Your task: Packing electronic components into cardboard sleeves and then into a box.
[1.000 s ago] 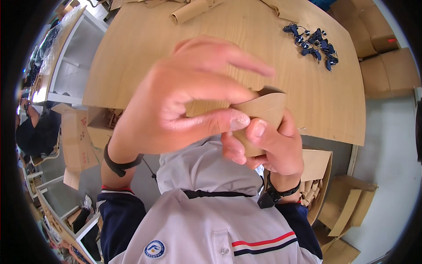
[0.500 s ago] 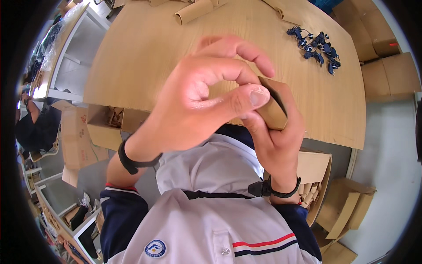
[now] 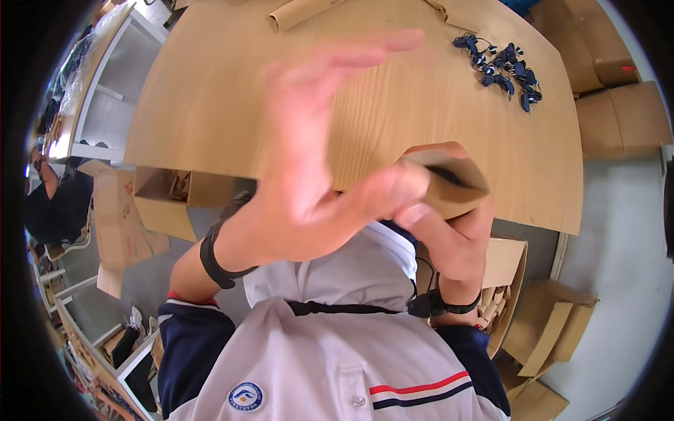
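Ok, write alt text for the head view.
Two bare hands hold a small brown cardboard piece above a wooden table: the right hand grips it, the blurred left hand presses a thumb against it. Dark small parts lie beyond.

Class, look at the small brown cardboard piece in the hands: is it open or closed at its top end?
Open: the cardboard piece shows a dark hollow mouth at its top.

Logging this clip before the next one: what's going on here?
A person at a wooden table holds a small brown cardboard piece close to the camera. The right hand grips it from below; the left hand has its fingers spread, thumb pressing the piece's near edge. A pile of small dark parts lies on the table's far right, and open cartons sit beside the table.
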